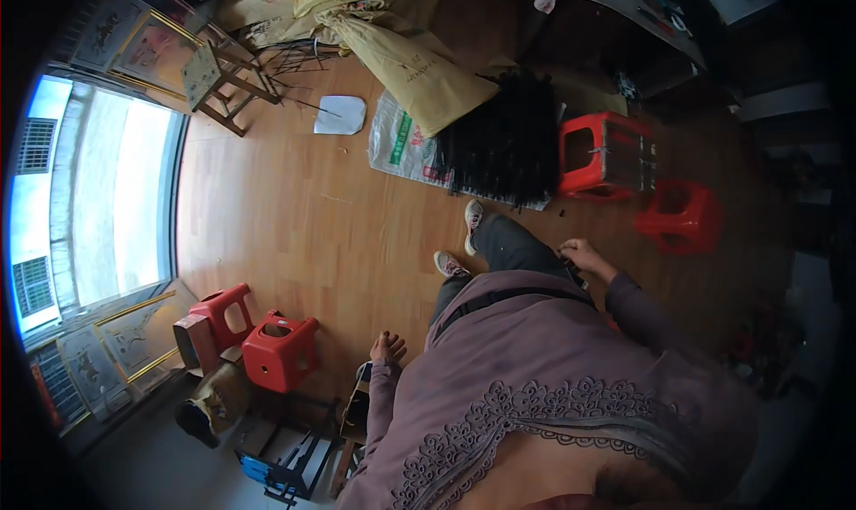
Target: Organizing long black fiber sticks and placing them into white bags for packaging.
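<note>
My left hand (388,348) hangs at my left side, fingers loosely bent and apart, with nothing seen in it. Close by it is a wooden-legged seat or stand (354,412), partly hidden by my sleeve. At my right thigh, my right hand (586,257) has its fingers curled; a small dark thing (575,275) shows just below them, too unclear to name. My sneakers (473,225) stand on the wood floor. Ahead of them, a bundle of thin black strips (504,140) lies on a white plastic sack (399,144), partly under a tan sack (410,78).
Red plastic stools stand right (593,158), far right (682,216) and left (279,349). A small wooden stool (214,78) is near the window (116,189). White paper (340,115) lies on the floor. A cluttered table (624,2) is at the far right.
</note>
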A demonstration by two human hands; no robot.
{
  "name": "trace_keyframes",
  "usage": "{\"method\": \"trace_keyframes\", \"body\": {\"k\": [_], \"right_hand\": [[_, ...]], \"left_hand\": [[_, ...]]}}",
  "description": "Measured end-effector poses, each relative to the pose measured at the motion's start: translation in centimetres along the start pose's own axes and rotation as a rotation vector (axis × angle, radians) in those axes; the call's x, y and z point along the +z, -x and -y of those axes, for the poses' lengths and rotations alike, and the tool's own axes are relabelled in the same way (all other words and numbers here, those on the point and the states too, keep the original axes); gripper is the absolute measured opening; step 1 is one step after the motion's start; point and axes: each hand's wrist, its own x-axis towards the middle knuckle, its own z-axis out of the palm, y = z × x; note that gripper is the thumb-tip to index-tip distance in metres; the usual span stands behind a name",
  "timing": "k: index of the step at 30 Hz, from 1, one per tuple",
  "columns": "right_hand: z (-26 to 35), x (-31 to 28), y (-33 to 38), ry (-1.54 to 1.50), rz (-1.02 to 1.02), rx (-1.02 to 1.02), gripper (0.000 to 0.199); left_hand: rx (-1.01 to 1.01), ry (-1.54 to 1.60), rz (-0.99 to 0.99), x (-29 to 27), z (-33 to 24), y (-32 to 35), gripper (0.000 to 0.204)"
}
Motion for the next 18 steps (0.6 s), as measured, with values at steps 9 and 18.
{"method": "trace_keyframes", "body": {"k": [9, 18], "right_hand": [[-3.3, -3.5, -6.7, -0.397, 0.035, 0.206, 0.023], [0.9, -7.1, -10.0, -0.628, -0.036, 0.202, 0.022]], "left_hand": [[0.137, -0.41, -0.022, 14.8, -10.5, 2.0, 0.036], [0.14, -0.66, 0.101, 29.7, -20.9, -2.2, 0.042]]}}
